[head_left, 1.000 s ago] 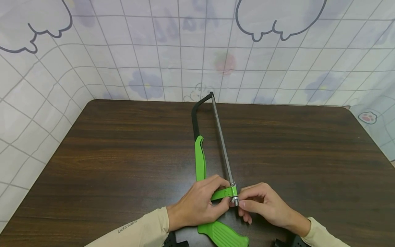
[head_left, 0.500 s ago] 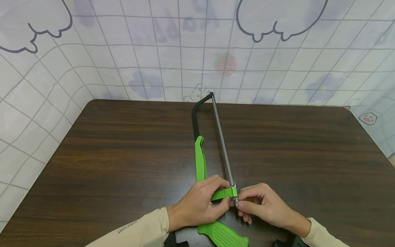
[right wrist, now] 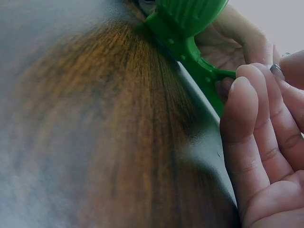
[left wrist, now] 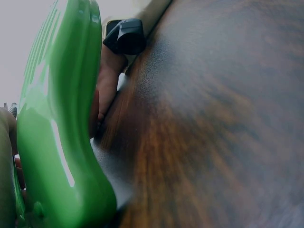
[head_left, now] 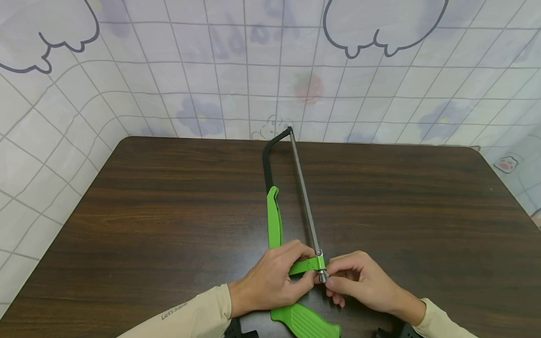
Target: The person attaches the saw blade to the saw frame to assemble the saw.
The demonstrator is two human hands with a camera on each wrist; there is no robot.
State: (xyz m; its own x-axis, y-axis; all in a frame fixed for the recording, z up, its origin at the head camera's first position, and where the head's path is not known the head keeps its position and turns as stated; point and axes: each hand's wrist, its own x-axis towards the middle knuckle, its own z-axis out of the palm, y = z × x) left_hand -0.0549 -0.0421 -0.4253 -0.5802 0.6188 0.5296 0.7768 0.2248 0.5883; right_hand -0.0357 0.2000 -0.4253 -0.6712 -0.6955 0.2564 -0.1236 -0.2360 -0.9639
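Note:
A hacksaw with a green frame (head_left: 274,220) and a black front bow lies on the table, its grey blade (head_left: 303,192) running along the right side. My left hand (head_left: 274,277) holds the green crosspiece near the blade's lower end, thumb and fingers around it. At that end sits a small metal wing nut (head_left: 323,276), which the thumb and index finger of my right hand (head_left: 363,281) pinch. The green handle (head_left: 306,321) extends below my left hand; in the left wrist view the handle (left wrist: 61,123) is close up. Right-hand fingers (right wrist: 240,109) fill the right wrist view's edge.
The dark wooden table (head_left: 169,188) reaches to a wall covering (head_left: 236,75) with a grid and flower print. Black wrist cameras show at the bottom edge, and one camera (left wrist: 127,37) is seen in the left wrist view.
The wing nut has turned between my right thumb and finger, its wings now at a different angle. The saw and my left hand stay in place.

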